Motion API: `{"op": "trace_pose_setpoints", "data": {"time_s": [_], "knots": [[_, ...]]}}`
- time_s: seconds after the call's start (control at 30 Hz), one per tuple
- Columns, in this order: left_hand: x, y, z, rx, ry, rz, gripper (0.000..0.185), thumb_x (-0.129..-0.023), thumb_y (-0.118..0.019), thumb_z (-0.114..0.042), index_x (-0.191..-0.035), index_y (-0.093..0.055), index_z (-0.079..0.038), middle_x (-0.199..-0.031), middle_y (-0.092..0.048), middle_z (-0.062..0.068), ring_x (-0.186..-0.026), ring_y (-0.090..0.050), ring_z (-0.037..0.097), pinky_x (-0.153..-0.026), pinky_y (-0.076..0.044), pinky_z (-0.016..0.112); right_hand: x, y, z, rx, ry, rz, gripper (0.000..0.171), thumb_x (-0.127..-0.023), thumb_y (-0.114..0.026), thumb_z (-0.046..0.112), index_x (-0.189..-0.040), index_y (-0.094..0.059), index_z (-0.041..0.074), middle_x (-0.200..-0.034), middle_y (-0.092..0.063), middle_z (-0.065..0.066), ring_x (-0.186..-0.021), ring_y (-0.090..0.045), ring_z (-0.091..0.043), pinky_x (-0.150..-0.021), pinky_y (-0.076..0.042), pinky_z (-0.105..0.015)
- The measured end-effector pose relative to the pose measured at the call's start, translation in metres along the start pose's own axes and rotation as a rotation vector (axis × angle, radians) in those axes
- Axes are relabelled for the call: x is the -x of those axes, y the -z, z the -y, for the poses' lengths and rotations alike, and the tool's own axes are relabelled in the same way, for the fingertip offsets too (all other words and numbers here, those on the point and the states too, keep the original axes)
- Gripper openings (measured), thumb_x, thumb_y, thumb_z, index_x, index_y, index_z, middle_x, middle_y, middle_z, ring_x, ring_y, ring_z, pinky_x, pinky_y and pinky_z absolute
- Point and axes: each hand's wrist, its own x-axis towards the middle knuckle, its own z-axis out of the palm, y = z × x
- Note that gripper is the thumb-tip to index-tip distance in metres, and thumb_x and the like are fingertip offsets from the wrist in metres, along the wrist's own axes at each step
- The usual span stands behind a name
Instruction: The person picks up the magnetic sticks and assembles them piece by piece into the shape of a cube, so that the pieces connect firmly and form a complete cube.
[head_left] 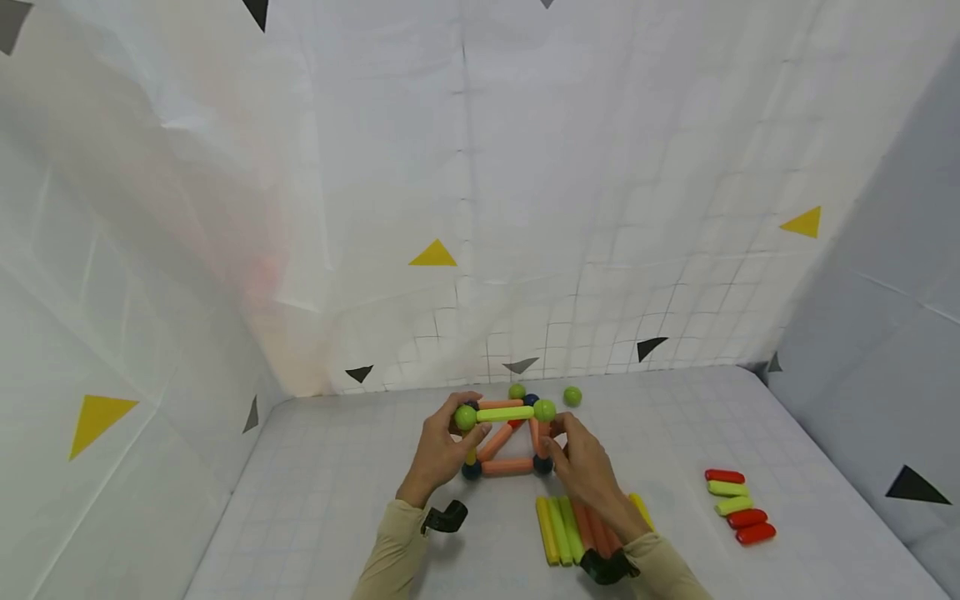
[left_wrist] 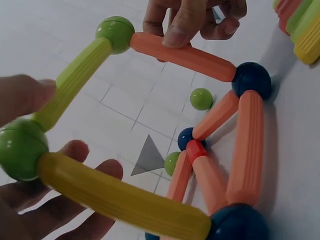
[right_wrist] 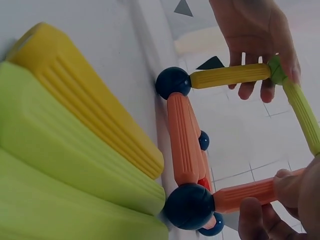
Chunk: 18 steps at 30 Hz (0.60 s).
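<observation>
A frame of toy building sticks and balls stands on the table. Dark blue balls (head_left: 542,465) and orange sticks (head_left: 507,467) form its base. A yellow stick (left_wrist: 125,195) and an orange stick (left_wrist: 182,56) rise from the near corners to green balls (head_left: 544,410), joined across the top by a light green stick (head_left: 505,412). My left hand (head_left: 442,450) grips the top left corner, thumb on the light green stick beside its ball, fingers behind. My right hand (head_left: 583,467) pinches the upright orange stick below the right green ball. A short red stick (left_wrist: 196,149) shows at the base's back.
Near my right forearm lies a row of yellow, green and orange sticks (head_left: 555,529). Short red and green sticks (head_left: 729,489) lie farther right. Behind the frame is a loose green ball (head_left: 572,396), with another green ball (head_left: 517,391) close to the frame's back. White sheeting encloses the table.
</observation>
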Motion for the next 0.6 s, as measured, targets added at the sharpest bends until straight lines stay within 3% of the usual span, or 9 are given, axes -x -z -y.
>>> {"op": "trace_pose_setpoints", "data": {"time_s": [0.13, 0.27, 0.4, 0.6], "knots": [[-0.001, 0.007, -0.004, -0.057, -0.011, -0.006, 0.049, -0.098, -0.079, -0.023, -0.143, -0.06, -0.02, -0.116, -0.072, 0.005, -0.099, -0.067, 0.014, -0.084, -0.06, 0.037, -0.002, 0.004, -0.001, 0.002, -0.024, 0.053, 0.026, -0.101, -0.074, 0.015, -0.123, -0.061, 0.01, -0.111, -0.07, -0.007, -0.067, -0.055, -0.004, -0.061, -0.05, -0.023], [-0.001, 0.016, -0.009, -0.047, 0.016, -0.006, 0.043, -0.098, -0.079, -0.021, -0.137, -0.064, -0.02, -0.122, -0.072, 0.004, -0.109, -0.068, 0.019, -0.086, -0.061, 0.041, -0.004, 0.021, -0.005, 0.038, -0.068, 0.137, 0.034, -0.099, -0.078, 0.02, -0.128, -0.063, 0.012, -0.116, -0.071, -0.008, -0.074, -0.06, -0.008, -0.067, -0.053, -0.026], [0.0, 0.021, -0.012, -0.036, 0.04, -0.008, 0.033, -0.099, -0.077, -0.021, -0.131, -0.067, -0.021, -0.118, -0.073, -0.001, -0.106, -0.069, 0.019, -0.085, -0.06, 0.036, -0.005, 0.061, -0.022, 0.111, -0.099, 0.194, 0.032, -0.099, -0.077, 0.021, -0.127, -0.068, 0.01, -0.12, -0.073, -0.013, -0.087, -0.068, -0.017, -0.078, -0.059, -0.039], [-0.001, 0.025, -0.013, -0.036, 0.05, -0.012, 0.026, -0.1, -0.076, -0.023, -0.125, -0.071, -0.02, -0.112, -0.074, -0.003, -0.101, -0.07, 0.017, -0.084, -0.059, 0.033, 0.0, 0.139, -0.076, 0.304, -0.176, 0.281, 0.035, -0.099, -0.073, 0.011, -0.131, -0.066, -0.001, -0.121, -0.071, -0.028, -0.105, -0.069, -0.043, -0.087, -0.057, -0.059]]}}
